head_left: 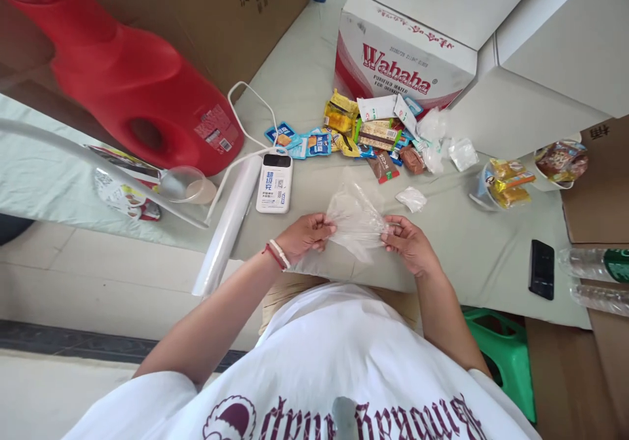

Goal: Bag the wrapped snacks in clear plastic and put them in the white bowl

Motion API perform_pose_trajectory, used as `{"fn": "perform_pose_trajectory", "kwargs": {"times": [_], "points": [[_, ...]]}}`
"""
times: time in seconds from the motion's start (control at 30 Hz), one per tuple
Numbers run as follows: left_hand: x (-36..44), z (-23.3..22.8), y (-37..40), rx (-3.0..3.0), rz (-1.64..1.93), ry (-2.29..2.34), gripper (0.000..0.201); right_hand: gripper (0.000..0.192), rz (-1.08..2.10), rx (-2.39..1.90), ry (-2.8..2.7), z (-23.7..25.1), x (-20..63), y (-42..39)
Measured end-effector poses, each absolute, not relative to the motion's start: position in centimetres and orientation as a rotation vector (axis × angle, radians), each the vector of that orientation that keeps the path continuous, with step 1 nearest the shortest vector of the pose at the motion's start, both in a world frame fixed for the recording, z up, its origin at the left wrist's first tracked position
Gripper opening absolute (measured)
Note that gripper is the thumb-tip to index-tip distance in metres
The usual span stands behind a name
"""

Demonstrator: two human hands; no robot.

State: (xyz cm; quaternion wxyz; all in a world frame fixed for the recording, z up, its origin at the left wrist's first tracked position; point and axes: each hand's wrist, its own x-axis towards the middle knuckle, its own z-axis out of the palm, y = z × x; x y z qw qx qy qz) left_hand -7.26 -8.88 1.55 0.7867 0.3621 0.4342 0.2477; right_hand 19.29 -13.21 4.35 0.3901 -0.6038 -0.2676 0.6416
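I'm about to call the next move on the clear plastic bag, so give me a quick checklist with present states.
1. Both hands on the clear plastic bag: ok, left hand and right hand each pinch an edge.
2. Bag mouth open: cannot tell, the film is crumpled.
3. Bag empty: ok, nothing shows inside.
4. Snack packets in front of the hands: ok, piled by the Wahaha box.
5. Power bank apart from the bag: ok.
6. Phone apart from the right hand: ok.

Pale tiled floor [98,276], green stool [511,355]
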Motion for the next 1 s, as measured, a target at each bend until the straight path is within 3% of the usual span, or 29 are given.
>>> {"fn": "perform_pose_trajectory", "kwargs": {"times": [0.07, 0.2, 0.33, 0.4, 0.57, 0.7, 0.87, 1.0], "points": [[-7.8, 1.3, -8.8, 0.971, 0.501, 1.064, 0.041, 0.058, 1.694, -1.521, -0.69, 4.3, 20.0, -13.1], [-6.9, 0.6, -10.4, 1.814, 0.788, 1.35, 0.045, 0.056, 1.642, -1.511, -0.692, 3.3, 19.8, -13.4], [-6.4, 0.1, -11.4, 2.425, 0.656, 0.704, 0.033, 0.055, 1.599, -1.479, -0.652, 2.5, 19.5, -14.1], [-6.6, 0.3, -11.2, 2.394, 0.609, 0.619, 0.027, 0.052, 1.589, -1.477, -0.635, 2.6, 19.5, -14.4], [-4.8, 2.4, -10.5, 1.862, 0.705, 0.986, 0.012, 0.052, 1.554, -1.47, -0.653, 3.5, 18.8, -14.8], [-1.0, 3.6, -10.7, 1.685, 0.711, 1.125, 0.025, 0.055, 1.527, -1.44, -0.707, 4.2, 17.5, -15.1], [0.6, 2.8, -10.9, 1.424, 0.798, 1.108, 0.017, 0.055, 1.457, -1.481, -0.784, 4.6, 17.2, -15.3], [-1.2, 2.1, -10.6, 1.027, 0.875, 1.141, 0.026, 0.05, 1.387, -1.509, -0.766, 4.4, 18.3, -15.4]]}}
